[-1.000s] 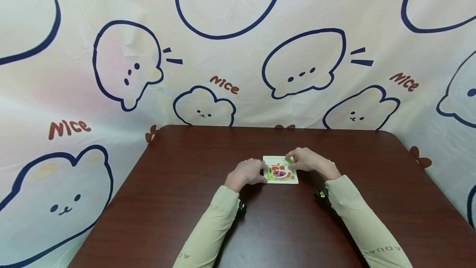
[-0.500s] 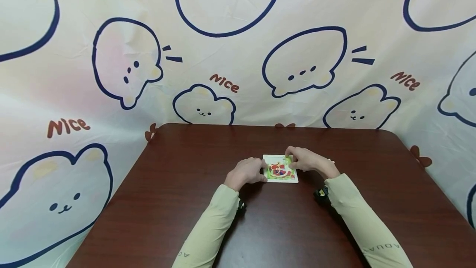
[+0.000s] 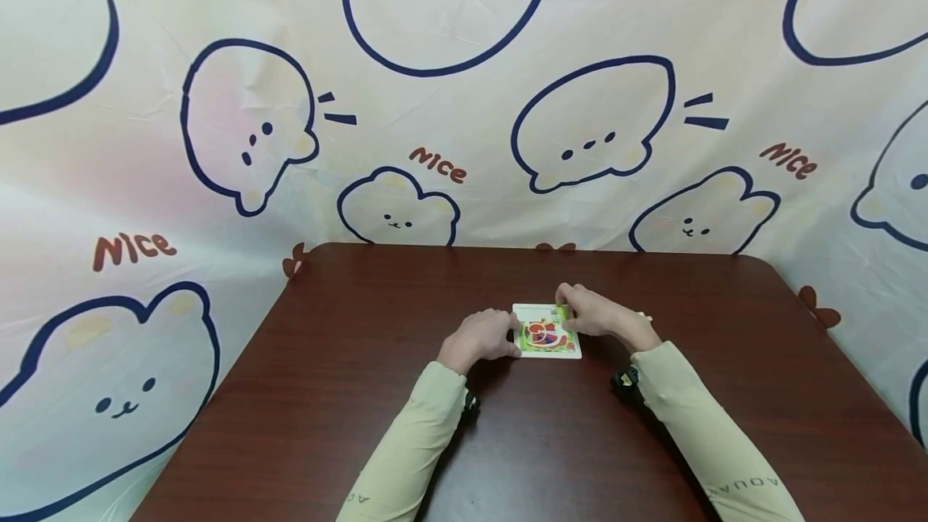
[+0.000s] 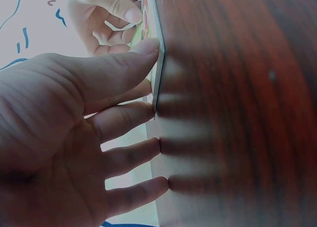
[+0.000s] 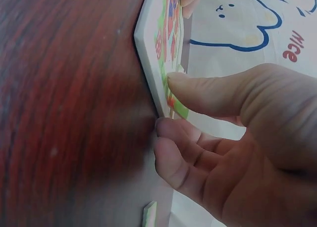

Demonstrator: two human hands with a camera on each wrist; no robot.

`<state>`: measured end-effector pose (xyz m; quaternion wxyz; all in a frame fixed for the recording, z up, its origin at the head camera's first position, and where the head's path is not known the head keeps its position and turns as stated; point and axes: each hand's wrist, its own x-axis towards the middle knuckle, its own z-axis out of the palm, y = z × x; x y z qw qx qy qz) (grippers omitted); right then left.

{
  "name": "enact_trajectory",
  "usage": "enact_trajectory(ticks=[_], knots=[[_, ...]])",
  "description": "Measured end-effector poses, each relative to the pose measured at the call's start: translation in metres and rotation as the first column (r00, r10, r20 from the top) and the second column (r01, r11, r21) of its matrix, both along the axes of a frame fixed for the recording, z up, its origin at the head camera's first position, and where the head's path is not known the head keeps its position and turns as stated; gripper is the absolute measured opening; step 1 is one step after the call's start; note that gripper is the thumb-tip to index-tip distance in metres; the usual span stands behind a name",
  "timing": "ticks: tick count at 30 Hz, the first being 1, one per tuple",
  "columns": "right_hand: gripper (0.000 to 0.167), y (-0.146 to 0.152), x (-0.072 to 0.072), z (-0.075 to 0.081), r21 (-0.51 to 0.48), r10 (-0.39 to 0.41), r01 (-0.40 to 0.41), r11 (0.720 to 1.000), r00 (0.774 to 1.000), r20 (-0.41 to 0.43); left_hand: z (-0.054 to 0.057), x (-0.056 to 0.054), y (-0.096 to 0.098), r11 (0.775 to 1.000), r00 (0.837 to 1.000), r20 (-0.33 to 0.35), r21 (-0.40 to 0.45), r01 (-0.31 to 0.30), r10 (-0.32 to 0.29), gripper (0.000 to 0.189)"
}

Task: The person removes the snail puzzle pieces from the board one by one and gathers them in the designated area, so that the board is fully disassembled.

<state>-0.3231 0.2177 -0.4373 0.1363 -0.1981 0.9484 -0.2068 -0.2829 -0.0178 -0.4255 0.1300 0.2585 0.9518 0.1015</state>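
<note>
A square puzzle board [image 3: 551, 355] with a white border and a colourful fruit picture lies flat on the brown table. My left hand [image 3: 478, 337] steadies its left side: the thumb touches the near corner, and the spread, mostly straight fingers reach along the edge and the tabletop. At the far right corner, my right hand [image 3: 598, 312] pinches a green puzzle piece [image 5: 181, 108] with a bit of red on it. In the right wrist view this piece tilts over the board's edge, partly covered by the thumb [image 5: 188, 91]; the curled fingers sit right at the board's side.
Another small flat piece [image 5: 150, 214] lies on the table beyond the right hand, mostly hidden behind the wrist in the head view. The dark wooden table [image 3: 348, 393] ends at a pale cloth backdrop [image 3: 493, 119] with cartoon bears. Both wrists carry small black cameras.
The right hand and wrist have shifted very slightly left, uncovering a little more of the small piece behind the wrist. Left hand and board have stayed in place.
</note>
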Motion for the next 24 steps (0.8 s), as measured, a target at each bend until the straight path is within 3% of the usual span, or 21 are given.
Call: enact_trajectory(ticks=[5,24], knots=[[0.029,-0.004,0.002,0.002,0.017,0.032,-0.031,0.999,0.999,-0.024,0.000,0.001,0.000,1.000,1.000,0.002,0.001,0.002,-0.002,0.039],[0.031,-0.012,0.006,0.005,0.050,0.005,-0.002,0.999,0.998,-0.062,0.001,-0.001,0.001,1.000,1.000,0.017,0.001,-0.014,0.014,0.043]])
